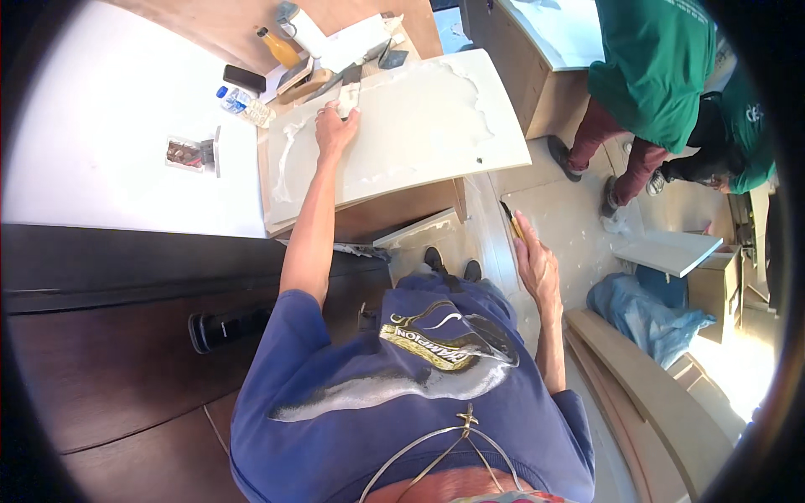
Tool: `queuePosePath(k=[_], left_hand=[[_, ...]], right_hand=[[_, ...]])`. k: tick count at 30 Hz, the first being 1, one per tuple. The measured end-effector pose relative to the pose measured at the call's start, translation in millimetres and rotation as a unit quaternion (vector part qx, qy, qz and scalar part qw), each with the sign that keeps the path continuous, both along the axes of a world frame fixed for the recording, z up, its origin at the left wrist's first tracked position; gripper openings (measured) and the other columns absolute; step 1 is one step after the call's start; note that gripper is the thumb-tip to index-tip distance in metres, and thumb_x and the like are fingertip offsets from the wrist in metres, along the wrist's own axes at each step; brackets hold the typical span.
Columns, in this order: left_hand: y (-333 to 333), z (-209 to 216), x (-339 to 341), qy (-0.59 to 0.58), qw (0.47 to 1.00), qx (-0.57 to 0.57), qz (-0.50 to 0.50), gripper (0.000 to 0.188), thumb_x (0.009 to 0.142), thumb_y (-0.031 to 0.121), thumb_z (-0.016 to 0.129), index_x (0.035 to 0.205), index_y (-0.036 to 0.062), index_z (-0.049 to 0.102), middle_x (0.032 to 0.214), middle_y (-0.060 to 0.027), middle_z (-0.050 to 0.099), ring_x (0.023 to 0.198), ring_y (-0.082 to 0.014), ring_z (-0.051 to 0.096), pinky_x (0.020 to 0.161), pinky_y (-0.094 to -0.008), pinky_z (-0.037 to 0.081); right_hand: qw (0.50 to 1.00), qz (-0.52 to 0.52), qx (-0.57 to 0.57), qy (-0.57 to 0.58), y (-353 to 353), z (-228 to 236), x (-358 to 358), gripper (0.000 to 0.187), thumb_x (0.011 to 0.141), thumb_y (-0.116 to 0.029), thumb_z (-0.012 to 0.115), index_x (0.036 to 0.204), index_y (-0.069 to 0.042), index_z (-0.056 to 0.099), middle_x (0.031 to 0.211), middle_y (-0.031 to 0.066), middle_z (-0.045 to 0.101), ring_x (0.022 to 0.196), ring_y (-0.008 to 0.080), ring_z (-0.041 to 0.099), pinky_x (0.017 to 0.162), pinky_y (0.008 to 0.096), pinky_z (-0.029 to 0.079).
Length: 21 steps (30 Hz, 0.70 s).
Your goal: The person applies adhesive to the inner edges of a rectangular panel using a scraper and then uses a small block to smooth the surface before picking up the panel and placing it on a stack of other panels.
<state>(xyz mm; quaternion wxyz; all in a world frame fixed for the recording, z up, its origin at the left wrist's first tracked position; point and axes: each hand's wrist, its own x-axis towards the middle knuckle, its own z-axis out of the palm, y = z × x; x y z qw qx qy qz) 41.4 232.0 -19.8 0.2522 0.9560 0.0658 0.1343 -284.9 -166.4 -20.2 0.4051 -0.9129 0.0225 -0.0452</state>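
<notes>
A pale board [411, 117] lies on a wooden cabinet in front of me, with a whitish coat smeared over much of its face and ragged at the edges. My left hand [337, 130] is on its far left part, fingers closed around a whitish scraper [348, 94] whose end looks dark. My right hand [539, 267] hangs in the air right of the board, away from it. In its grip is a slim yellow and black cutter knife [511, 220], pointing up and left. Whether its blade is out is too small to tell.
Behind the board stand a yellow bottle [278, 49], a white cylinder [302, 32], a phone [244, 79] and a water bottle [246, 106]. Two people in green shirts [654, 67] are at right. Blue plastic sheeting [641, 306] and long panels [646, 394] lie at lower right.
</notes>
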Motion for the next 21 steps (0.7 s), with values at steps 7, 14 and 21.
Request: queuePosePath(k=[7, 14, 21], left_hand=[[3, -17, 32, -0.014, 0.996, 0.091, -0.018, 0.063, 0.082, 0.038, 0.077, 0.135, 0.0085, 0.058, 0.133, -0.0209, 0.059, 0.125, -0.04, 0.056, 0.104, -0.0507, 0.048], [27, -10, 43, -0.037, 0.995, -0.026, -0.084, 0.042, 0.091, 0.025, 0.064, 0.129, 0.006, 0.062, 0.107, -0.0251, 0.071, 0.101, -0.0432, 0.068, 0.089, -0.0518, 0.052], [92, -34, 86, -0.108, 0.978, -0.164, -0.07, 0.032, 0.099, 0.013, 0.044, 0.118, 0.0016, 0.067, 0.112, -0.0244, 0.071, 0.108, -0.0421, 0.067, 0.095, -0.0484, 0.051]], right_hand=[[0.999, -0.006, -0.002, 0.033, 29, 7, 21, 0.054, 0.102, -0.013, 0.058, 0.154, -0.025, 0.047, 0.124, 0.0245, 0.068, 0.106, 0.0434, 0.069, 0.089, 0.0476, 0.056], [0.998, 0.045, -0.003, 0.039, 95, 22, 59, 0.056, 0.101, -0.017, 0.06, 0.153, -0.029, 0.046, 0.109, 0.0224, 0.073, 0.097, 0.0422, 0.07, 0.081, 0.0497, 0.057], [0.994, 0.09, -0.022, -0.052, 165, 41, 97, 0.057, 0.1, -0.017, 0.061, 0.155, -0.025, 0.044, 0.115, 0.0203, 0.072, 0.095, 0.0389, 0.071, 0.08, 0.0464, 0.059]])
